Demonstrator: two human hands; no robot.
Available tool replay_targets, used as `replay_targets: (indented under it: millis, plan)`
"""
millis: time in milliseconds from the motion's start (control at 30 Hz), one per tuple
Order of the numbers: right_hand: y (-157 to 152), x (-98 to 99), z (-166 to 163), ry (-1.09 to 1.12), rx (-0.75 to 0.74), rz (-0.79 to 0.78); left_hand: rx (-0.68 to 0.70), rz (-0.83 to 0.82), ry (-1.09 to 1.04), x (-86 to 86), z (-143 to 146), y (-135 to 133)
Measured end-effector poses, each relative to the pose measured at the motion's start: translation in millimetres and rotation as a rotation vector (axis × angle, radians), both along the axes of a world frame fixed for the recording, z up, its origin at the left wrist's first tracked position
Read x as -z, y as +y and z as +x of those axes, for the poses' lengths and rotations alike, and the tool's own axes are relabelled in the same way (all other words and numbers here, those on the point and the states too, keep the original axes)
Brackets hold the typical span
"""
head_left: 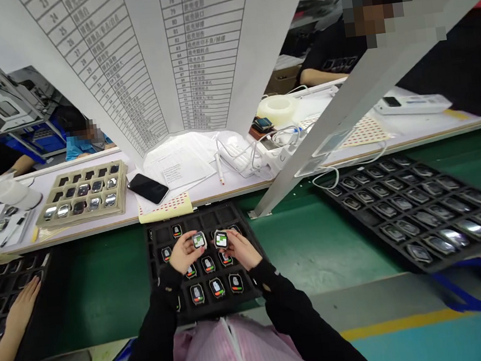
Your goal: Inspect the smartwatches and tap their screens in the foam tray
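My left hand [184,254] holds a smartwatch body [199,241] by its edges, its lit screen facing up with green and white on it. In my right hand [242,248] is a second strapless smartwatch [220,239], also lit green and white. Both are held side by side, a little apart, above a black compartment tray [186,314]. Several watch bodies with lit screens sit in the tray's pockets, such as a watch [217,288] in the nearest row. My forearms and hands cover part of the tray.
The tray rests on a green work surface [286,245]. Another black tray [423,223] of watches lies right; a co-worker's hand [24,301] touches one at left. A slanted metal post [305,138] rises at right. A phone [148,188] and beige tray [122,188] are on the shelf.
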State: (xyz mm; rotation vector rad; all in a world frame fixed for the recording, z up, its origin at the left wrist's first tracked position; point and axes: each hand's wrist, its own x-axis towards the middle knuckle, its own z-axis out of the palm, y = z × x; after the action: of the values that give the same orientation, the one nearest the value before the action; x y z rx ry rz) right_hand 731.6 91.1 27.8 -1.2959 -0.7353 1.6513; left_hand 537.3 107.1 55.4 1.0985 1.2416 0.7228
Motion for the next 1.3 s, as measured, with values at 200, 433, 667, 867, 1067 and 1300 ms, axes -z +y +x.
replay_targets:
  millis: [200, 433, 667, 867, 1067, 1300]
  plan:
    - [-47.2, -44.2, -3.1, 0.13, -0.142, 0.125, -0.164, 0.054, -0.243, -46.7, 0.9, -61.7]
    - [-51.9, -73.4, -12.4, 0.132, -0.161, 0.163, -0.261, 0.144, -0.206, -78.2, 11.0, -79.0]
    - [-58.1, -92.3, -16.7, 0.139, -0.231, 0.248, -0.279, 0.22, -0.297, -89.3, 9.7, -104.8]
    - [-58.7, -99.0, -26.5, 0.063, -0.281, 0.269, -0.297, 0.259, -0.242, -95.3, 6.1, -114.5]
    - [-62.8, -100.8, -29.2, 0.049, -0.244, 0.257, -0.301, 0.278, -0.207, -93.5, 7.7, -113.4]
    - [-67.0, -95.8, -17.6, 0.089, -0.245, 0.253, -0.356, 0.242, -0.189, -92.4, 12.2, -107.4]
